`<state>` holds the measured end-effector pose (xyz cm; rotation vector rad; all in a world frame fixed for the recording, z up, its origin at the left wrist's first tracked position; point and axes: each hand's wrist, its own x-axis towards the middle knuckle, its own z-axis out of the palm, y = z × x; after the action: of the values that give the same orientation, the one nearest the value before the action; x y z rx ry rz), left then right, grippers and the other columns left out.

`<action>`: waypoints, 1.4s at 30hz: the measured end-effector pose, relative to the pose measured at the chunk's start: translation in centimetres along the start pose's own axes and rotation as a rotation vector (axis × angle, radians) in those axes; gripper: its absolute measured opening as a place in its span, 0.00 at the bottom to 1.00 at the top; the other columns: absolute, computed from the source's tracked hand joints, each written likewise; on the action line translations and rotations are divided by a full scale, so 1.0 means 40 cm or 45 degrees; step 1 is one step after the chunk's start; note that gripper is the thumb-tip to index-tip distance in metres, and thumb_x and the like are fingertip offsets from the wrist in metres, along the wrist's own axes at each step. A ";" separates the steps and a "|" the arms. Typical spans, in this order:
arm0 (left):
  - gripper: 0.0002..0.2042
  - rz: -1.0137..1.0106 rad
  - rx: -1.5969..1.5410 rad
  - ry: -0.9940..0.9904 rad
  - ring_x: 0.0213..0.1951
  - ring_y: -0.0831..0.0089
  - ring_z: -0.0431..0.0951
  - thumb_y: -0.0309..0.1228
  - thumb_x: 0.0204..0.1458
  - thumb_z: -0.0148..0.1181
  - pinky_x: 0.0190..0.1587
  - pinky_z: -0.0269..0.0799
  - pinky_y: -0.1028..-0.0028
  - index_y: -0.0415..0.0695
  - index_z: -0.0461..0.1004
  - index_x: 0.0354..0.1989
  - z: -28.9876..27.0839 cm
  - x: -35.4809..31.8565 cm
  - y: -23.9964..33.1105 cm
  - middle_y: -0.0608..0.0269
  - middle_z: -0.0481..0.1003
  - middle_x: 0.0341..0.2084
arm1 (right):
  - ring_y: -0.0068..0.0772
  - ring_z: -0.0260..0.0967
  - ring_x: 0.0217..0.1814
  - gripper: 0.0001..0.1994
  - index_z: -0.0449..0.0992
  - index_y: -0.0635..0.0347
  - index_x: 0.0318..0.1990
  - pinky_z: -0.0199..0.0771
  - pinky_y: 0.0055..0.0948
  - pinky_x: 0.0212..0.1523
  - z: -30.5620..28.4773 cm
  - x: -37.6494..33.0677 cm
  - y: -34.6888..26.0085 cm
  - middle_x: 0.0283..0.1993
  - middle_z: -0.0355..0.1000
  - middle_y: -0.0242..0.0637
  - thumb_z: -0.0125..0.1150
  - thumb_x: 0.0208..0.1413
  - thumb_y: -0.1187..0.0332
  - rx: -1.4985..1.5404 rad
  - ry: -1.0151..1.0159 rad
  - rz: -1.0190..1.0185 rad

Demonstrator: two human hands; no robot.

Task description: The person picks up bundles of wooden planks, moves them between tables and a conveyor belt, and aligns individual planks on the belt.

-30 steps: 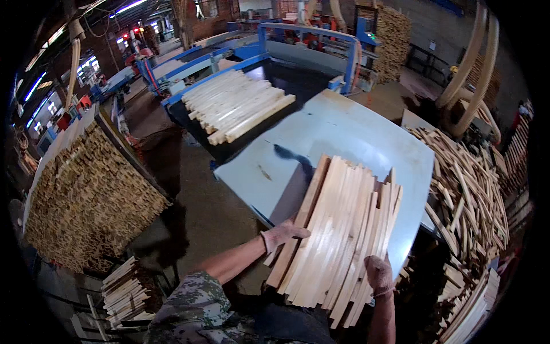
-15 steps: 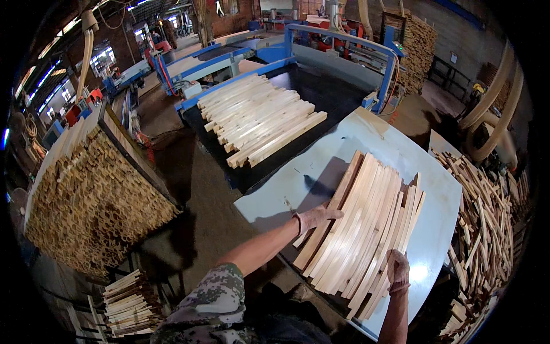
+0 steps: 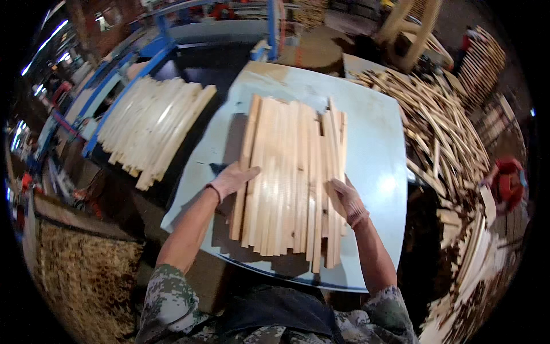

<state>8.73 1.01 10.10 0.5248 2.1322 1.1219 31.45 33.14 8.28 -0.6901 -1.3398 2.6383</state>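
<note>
A row of pale wooden strips [image 3: 286, 172] lies side by side on a light blue-grey tabletop [image 3: 372, 132], with uneven ends. My left hand [image 3: 232, 180], in a light work glove, grips the row's left edge with its thumb over the top. At the opposite edge my gloved right hand [image 3: 346, 200] holds the outer strips, its fingertips partly hidden along their side. A few strips on the right sit crooked, and dark gaps show between them.
Left of the table, a second row of strips [image 3: 157, 120] rests on a dark bed with a blue machine frame [image 3: 163, 46]. A stacked wood pile [image 3: 86, 275] stands at lower left. Loose strips [image 3: 435, 126] heap up on the right, near a person in red [image 3: 507, 183].
My view has swung right and down, so the table sits more centrally. Both hands stay at the row's edges; the right one is now farther up its side.
</note>
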 end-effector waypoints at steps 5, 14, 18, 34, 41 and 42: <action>0.37 -0.030 0.291 -0.012 0.62 0.48 0.77 0.59 0.61 0.61 0.70 0.67 0.61 0.35 0.77 0.64 -0.010 0.021 0.008 0.39 0.79 0.59 | 0.35 0.75 0.63 0.40 0.61 0.72 0.75 0.76 0.32 0.64 0.043 -0.029 -0.044 0.65 0.74 0.46 0.63 0.69 0.49 -0.520 0.207 0.009; 0.47 0.187 0.270 0.244 0.65 0.42 0.73 0.57 0.57 0.63 0.73 0.61 0.51 0.39 0.57 0.78 0.045 0.007 -0.001 0.37 0.74 0.63 | 0.56 0.82 0.52 0.43 0.78 0.81 0.55 0.79 0.45 0.57 0.169 -0.069 -0.075 0.46 0.82 0.63 0.62 0.57 0.38 -1.495 0.631 0.252; 0.51 0.100 0.339 0.261 0.68 0.42 0.70 0.57 0.54 0.67 0.72 0.64 0.53 0.37 0.54 0.79 0.057 -0.036 0.022 0.35 0.69 0.66 | 0.50 0.81 0.43 0.33 0.82 0.71 0.52 0.80 0.45 0.50 0.131 -0.085 -0.035 0.41 0.83 0.52 0.65 0.59 0.42 -1.505 0.692 -0.137; 0.57 0.205 0.646 0.080 0.61 0.45 0.73 0.62 0.47 0.71 0.66 0.69 0.52 0.36 0.55 0.78 -0.005 -0.219 0.073 0.37 0.70 0.59 | 0.33 0.77 0.36 0.29 0.82 0.71 0.42 0.79 0.37 0.41 0.139 -0.111 -0.015 0.35 0.80 0.42 0.70 0.55 0.46 -1.198 0.777 0.004; 0.61 0.551 1.033 0.003 0.75 0.28 0.53 0.66 0.38 0.77 0.76 0.49 0.38 0.47 0.56 0.80 0.115 -0.431 0.026 0.29 0.52 0.74 | 0.34 0.73 0.59 0.38 0.72 0.67 0.69 0.75 0.37 0.62 -0.022 -0.112 0.023 0.60 0.77 0.45 0.60 0.69 0.40 -0.762 0.484 -0.029; 0.61 0.565 1.002 -0.040 0.75 0.24 0.49 0.67 0.38 0.77 0.77 0.45 0.36 0.48 0.59 0.79 0.129 -0.430 0.025 0.27 0.50 0.75 | 0.34 0.71 0.62 0.40 0.71 0.65 0.71 0.72 0.36 0.63 -0.042 -0.110 0.021 0.62 0.76 0.44 0.57 0.69 0.36 -0.708 0.402 -0.062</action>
<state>24.49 -6.03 15.14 1.4087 2.4498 0.4150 36.21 32.60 8.28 -1.0594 -1.9552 1.9972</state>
